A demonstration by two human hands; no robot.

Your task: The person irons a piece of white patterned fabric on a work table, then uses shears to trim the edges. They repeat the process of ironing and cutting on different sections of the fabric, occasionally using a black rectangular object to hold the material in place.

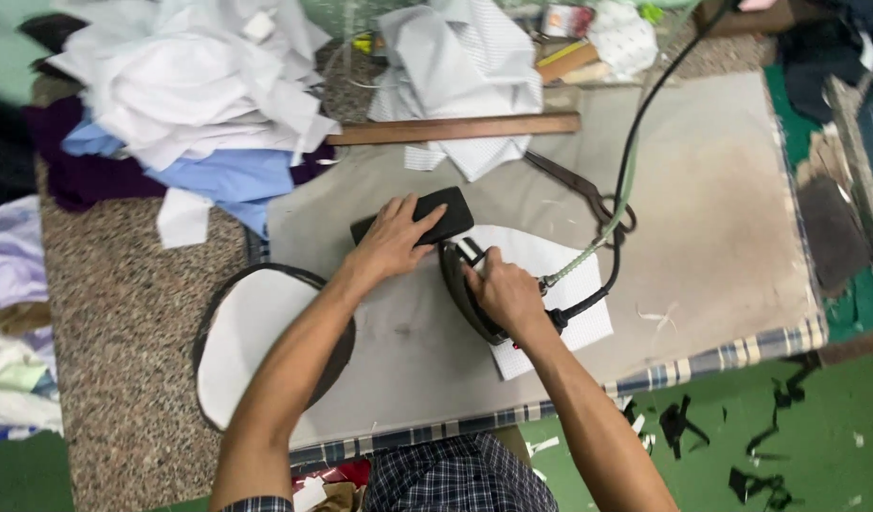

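Centre of the frame: left hand (395,239) pressed flat, fingers spread, on a black rectangular pad (427,216). Just right of it, right hand (506,294) closed around the handle of a dark pressing iron (467,289), standing over a white fabric piece (550,303) with a fine grid pattern. Black cord (636,123) looping from the iron up to the top right corner.

Underneath, a grey padded surface (702,209), stained at centre right, with a plaid-striped cloth edge (702,363) along the lower side. Open, bare stretch of padding on the right half, up to the right edge; narrower free strip at lower centre.

Upper centre: long brown wooden ruler (455,128) lying across, with dark metal shears (579,190) just below its right end. Upper left: heap of white and pale blue cloth (190,85) crowding that corner. Lower left: oval white board with dark rim (256,341), overlapping the padding's left edge on speckled stone.

Top centre: a small boxy package (564,21) with red and dark print, blurred. Lower right: green floor (816,446) strewn with black scraps.
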